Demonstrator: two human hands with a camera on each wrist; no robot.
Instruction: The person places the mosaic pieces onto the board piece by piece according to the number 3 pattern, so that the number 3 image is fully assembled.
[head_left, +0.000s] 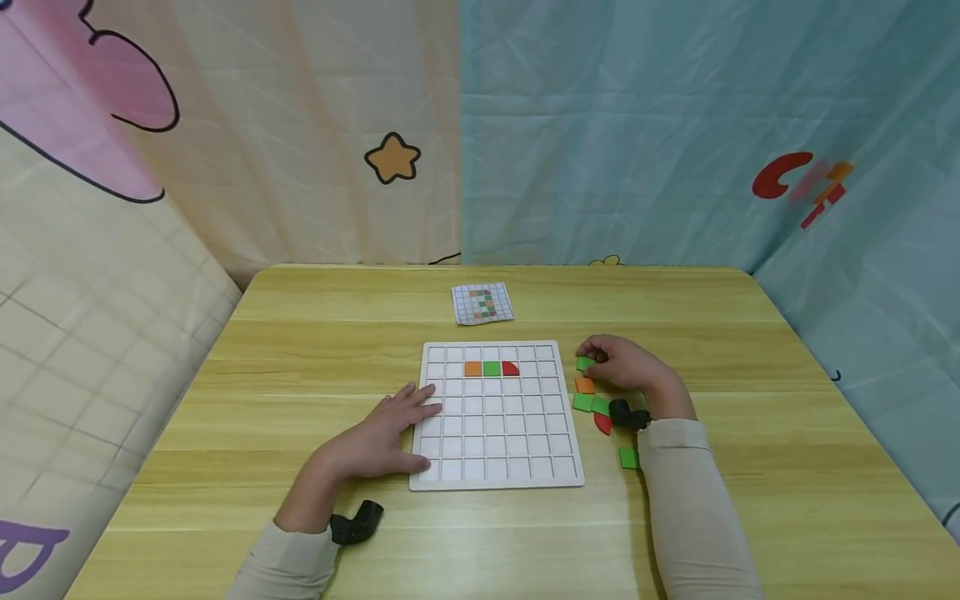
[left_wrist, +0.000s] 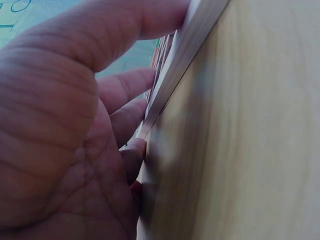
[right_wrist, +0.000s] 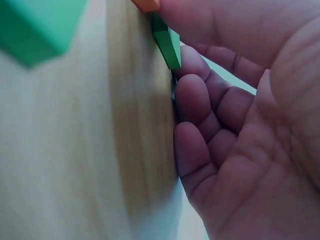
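Observation:
A white grid board [head_left: 495, 471] lies on the table, with an orange square tile [head_left: 472, 368], a green square tile [head_left: 491, 368] and a red quarter-circle tile [head_left: 511, 368] in one of its upper rows. Spread fingers of my left hand [head_left: 386, 437] rest on the board's left edge; in the left wrist view the thumb touches its rim [left_wrist: 172, 70]. To the right of the board, my right hand [head_left: 626, 364] pinches a green tile [right_wrist: 167, 42] between thumb and fingers, low at the tabletop. An orange tile [head_left: 584, 385] lies right beside the thumb.
Below the right hand lie two green tiles [head_left: 582, 402], a red quarter-circle [head_left: 603, 424] and, nearer me, another green tile [head_left: 628, 457] by the sleeve. Behind the board is a small printed pattern card [head_left: 482, 304]. Curtains [head_left: 600, 133] hang past the table's far edge.

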